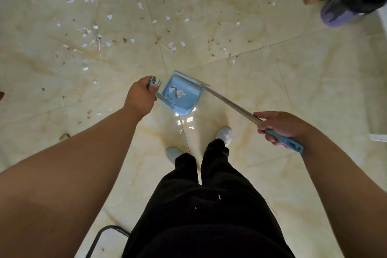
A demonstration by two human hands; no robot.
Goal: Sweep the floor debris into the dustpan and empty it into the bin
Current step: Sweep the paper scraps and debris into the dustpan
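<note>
Bare tile (pixel 282 90) beside dustpan (pixel 182 94)

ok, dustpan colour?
Light blue dustpan, clearest in the head view, the only one; its handle is gripped by the left hand.

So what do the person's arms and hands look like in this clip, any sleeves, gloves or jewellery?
Both forearms are bare right up to the frame edge, with no sleeves showing. The left hand and right hand wear no gloves, and no watch, ring or bracelet is visible on what the camera shows. Lower down, the person wears dark trousers and pale shoes.
</note>
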